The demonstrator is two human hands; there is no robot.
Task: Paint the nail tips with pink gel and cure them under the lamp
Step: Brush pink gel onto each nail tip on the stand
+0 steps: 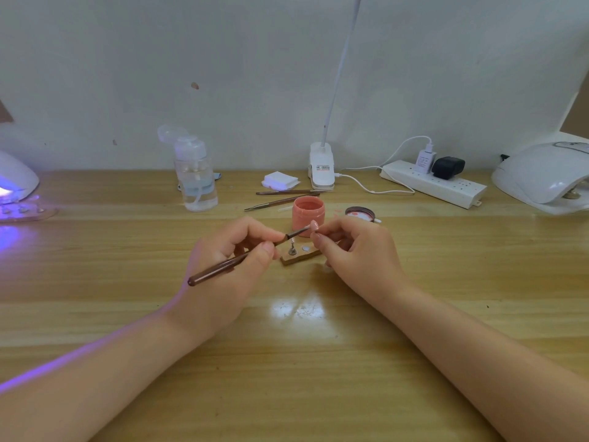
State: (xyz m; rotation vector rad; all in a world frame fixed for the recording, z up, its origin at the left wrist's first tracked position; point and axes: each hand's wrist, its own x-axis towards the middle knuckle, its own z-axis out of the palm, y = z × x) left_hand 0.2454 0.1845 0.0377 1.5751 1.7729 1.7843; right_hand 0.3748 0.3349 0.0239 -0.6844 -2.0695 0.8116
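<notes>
At the centre of the frame, the left hand [234,253] grips a brown gel brush [242,258], its bristles touching a pink nail tip [314,225] pinched by the right hand [347,247]. Just behind stands the open pink gel jar [308,212]. A lit curing lamp [16,183] glows at the left edge.

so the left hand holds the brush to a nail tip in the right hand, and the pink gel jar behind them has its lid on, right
Not quite: the pink gel jar is open, its lid lying beside it, as the head view shows. The left hand holds the brush to the nail tip in the right hand.
</notes>
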